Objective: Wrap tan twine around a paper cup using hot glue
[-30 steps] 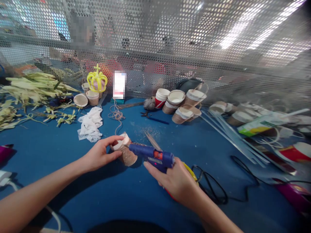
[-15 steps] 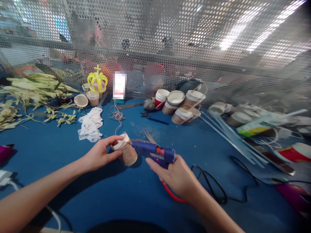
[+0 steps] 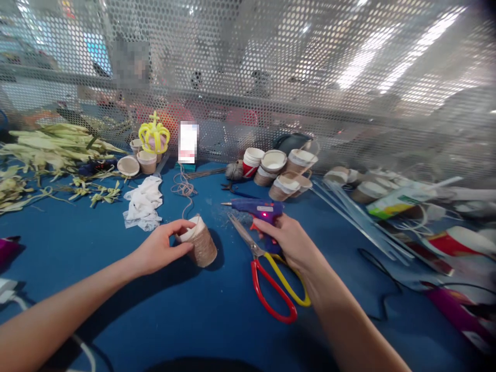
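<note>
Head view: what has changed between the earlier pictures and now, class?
The right hand has moved the blue plastic glue gun away from the tan twine-wrapped cup, rightward and farther from the person, uncovering more of the metal scissors with red and yellow handles. Nothing was let go. The left hand still holds the tilted cup near its rim.

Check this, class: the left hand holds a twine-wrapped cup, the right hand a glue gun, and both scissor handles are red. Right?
Not quite: the scissors have one red handle and one yellow, as the head view shows. The left hand does hold the cup, the right hand the glue gun.
</note>
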Motion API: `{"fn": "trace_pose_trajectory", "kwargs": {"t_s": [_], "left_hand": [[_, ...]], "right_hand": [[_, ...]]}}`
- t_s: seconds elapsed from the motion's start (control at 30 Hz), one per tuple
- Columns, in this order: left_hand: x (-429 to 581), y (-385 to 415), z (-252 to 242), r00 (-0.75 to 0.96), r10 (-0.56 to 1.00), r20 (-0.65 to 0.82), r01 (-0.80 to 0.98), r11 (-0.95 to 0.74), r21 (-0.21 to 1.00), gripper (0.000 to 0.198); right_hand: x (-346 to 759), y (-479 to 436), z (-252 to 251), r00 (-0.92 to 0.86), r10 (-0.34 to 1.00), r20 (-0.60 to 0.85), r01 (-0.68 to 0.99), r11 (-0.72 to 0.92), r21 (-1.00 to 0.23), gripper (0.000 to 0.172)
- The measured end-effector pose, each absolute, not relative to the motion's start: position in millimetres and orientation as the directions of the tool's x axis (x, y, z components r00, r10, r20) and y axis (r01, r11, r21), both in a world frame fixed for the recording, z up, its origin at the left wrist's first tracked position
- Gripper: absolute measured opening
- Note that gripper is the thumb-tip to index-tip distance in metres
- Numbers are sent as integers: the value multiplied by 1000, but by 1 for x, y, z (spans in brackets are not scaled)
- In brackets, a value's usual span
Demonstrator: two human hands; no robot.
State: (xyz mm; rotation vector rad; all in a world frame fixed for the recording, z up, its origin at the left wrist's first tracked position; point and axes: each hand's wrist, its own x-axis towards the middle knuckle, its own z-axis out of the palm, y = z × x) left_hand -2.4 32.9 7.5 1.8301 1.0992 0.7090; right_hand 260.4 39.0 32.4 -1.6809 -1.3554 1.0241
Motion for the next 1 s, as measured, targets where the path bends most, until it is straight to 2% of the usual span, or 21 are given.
{"fn": "trace_pose_trajectory", "kwargs": {"t_s": [0.1, 0.3, 0.4, 0.5, 0.57, 0.63, 0.77, 0.87, 1.0], "left_hand": [[-2, 32, 8, 458, 888, 30, 391, -232, 891, 31], [-2, 31, 11, 468, 883, 47, 374, -246, 894, 27], [-3, 31, 12, 472, 880, 64, 378, -267, 886, 26], [-3, 31, 13, 479, 875, 66, 387, -279, 879, 25], [-3, 31, 14, 494, 868, 57, 398, -284, 872, 24], [-3, 30, 16, 509, 859, 46, 404, -286, 869, 23], [-5, 28, 23, 578, 816, 19, 378, -288, 880, 21], [-8, 28, 27, 626, 780, -7, 352, -275, 895, 21], [-13, 32, 29, 649, 759, -52, 303, -196, 933, 23]], "right_hand": [[271, 59, 19, 222, 963, -155, 455, -242, -857, 22], [272, 86, 2, 245, 940, -238, 584, -339, -737, 28], [268, 93, 1, 269, 949, -168, 683, -310, -662, 29], [261, 90, 11, 252, 967, -38, 771, -224, -596, 26], [250, 83, 24, 146, 989, 35, 807, -99, -583, 22], [235, 74, 37, -62, 996, 70, 795, 91, -600, 20], [203, 65, 50, -491, 868, 72, 592, 393, -704, 25], [193, 67, 47, -663, 747, 44, 436, 434, -788, 22], [197, 66, 39, -631, 776, 9, 424, 354, -834, 20]]}}
